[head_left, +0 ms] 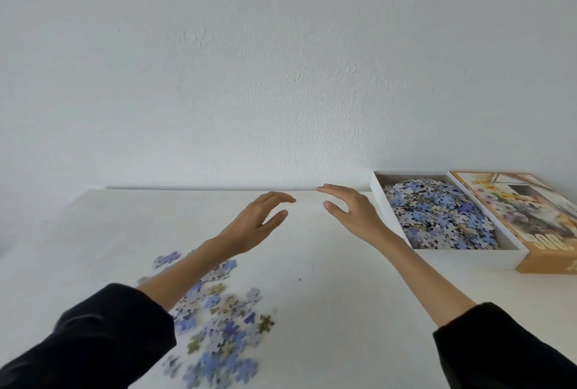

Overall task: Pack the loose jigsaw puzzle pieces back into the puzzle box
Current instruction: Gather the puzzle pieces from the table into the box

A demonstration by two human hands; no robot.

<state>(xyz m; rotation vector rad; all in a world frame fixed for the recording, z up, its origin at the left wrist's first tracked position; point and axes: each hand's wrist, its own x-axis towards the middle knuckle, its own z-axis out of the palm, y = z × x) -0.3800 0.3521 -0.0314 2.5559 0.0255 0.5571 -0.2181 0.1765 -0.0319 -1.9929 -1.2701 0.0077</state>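
Several loose blue, white and olive puzzle pieces lie scattered on the white table at the lower left, partly under my left forearm. The open white puzzle box stands at the right, heaped with pieces. My left hand hovers over the table's middle, fingers relaxed and empty. My right hand hovers just left of the box, fingers extended and empty. The two hands face each other, a small gap apart.
The box lid, printed with flowers and orange-sided, lies right of the box. A white wall rises directly behind the table's far edge. Black sleeves cover both my forearms near the bottom corners.
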